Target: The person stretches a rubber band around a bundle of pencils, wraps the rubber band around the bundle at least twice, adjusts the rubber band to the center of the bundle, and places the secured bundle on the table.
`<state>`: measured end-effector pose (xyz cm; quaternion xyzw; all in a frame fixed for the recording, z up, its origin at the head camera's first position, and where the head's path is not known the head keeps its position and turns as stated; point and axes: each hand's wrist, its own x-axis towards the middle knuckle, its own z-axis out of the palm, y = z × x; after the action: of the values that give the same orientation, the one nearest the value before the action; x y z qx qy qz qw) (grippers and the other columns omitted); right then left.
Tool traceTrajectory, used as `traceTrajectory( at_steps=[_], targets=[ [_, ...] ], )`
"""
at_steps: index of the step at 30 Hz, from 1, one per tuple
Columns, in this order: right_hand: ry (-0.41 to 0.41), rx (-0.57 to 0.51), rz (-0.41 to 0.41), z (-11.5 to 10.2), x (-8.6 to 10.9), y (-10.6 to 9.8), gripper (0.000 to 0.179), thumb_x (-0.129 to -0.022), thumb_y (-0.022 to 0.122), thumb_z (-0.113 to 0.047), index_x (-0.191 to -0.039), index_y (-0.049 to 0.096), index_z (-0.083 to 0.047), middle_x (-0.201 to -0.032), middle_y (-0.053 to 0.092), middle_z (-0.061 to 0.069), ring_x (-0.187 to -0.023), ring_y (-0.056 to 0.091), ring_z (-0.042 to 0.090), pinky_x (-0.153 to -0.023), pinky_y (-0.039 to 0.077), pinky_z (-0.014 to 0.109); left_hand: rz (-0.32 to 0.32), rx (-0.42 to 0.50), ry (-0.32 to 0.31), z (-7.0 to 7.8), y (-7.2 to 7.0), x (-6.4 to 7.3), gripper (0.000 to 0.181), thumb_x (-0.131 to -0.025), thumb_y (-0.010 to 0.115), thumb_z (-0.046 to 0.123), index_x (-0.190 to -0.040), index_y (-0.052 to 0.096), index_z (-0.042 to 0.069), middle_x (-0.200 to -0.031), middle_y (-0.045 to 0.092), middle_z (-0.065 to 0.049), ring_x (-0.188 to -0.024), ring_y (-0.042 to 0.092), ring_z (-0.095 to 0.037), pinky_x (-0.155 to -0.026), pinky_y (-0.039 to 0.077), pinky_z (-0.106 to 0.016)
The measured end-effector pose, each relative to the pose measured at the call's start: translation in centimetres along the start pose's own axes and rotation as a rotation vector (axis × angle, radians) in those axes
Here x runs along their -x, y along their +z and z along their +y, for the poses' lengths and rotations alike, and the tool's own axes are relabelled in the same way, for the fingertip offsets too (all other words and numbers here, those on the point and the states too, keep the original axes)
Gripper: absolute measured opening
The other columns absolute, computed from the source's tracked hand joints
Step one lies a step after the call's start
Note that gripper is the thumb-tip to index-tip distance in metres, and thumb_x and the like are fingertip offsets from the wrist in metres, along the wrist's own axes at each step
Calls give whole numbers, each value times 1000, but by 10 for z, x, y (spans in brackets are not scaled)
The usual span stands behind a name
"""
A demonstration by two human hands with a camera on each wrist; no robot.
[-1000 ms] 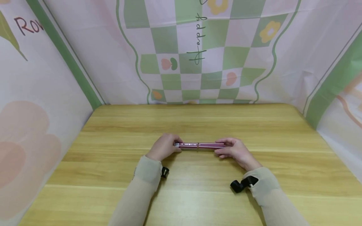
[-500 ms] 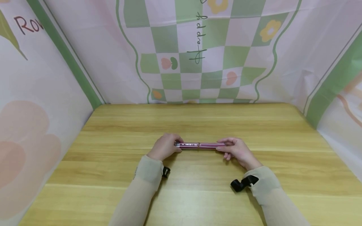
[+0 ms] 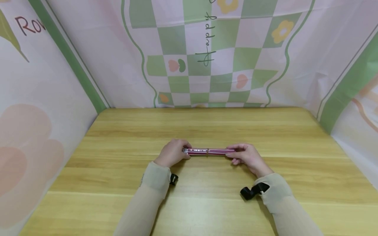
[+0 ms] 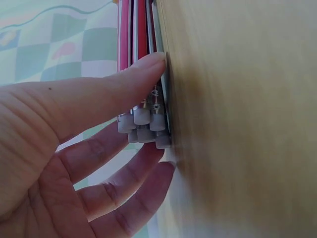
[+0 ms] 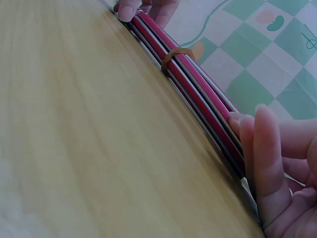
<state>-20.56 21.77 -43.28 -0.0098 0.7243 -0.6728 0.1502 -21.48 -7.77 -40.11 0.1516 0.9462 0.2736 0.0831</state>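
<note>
A bundle of pencils point(image 3: 218, 151), striped in red, pink and silver, lies crosswise on the wooden table, directly before the person. Round its middle runs a brown rubber band point(image 5: 179, 50). My left hand point(image 3: 172, 153) holds the left end, its thumb across the metal ferrules; several pale erasers point(image 4: 142, 117) stick out below that thumb in the left wrist view. At the opposite end, my right hand point(image 3: 248, 158) pinches the bundle between thumb and fingers. Its fingers cover the pencils' tips in the head view.
The wooden table point(image 3: 192, 196) reaches back to a hanging cloth point(image 3: 200, 83) with green checks and flowers. More printed cloth hangs at both sides. Each sleeve cuff carries a black wrist camera, the right one point(image 3: 249, 193) jutting inward.
The bundle and both hands have shifted very slightly to the right. My right thumb has come in against the bundle, and the fingers beneath it have drawn together.
</note>
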Motion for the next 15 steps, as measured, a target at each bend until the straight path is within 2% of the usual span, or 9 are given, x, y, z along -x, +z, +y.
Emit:
traceTrajectory(
  at_steps=[6,15],
  targets=[
    [-3,-7,-1,0,1,-1,51,-86,71,3,-130,50,19,-81,75,-3,-54,62,5,-54,55,21,-2,3,5,-2,1,0,38,-81,82,19,-117,71,15,-116,71,-3,-108,63,-22,-99,49,-42],
    [-27,-12,60,0,2,-1,37,-90,72,-9,-123,63,6,-96,75,-9,-53,60,6,-51,53,21,-34,44,-21,-5,-6,10,56,-85,79,30,-134,59,14,-127,67,-4,-118,61,-26,-102,48,-46]
  ],
)
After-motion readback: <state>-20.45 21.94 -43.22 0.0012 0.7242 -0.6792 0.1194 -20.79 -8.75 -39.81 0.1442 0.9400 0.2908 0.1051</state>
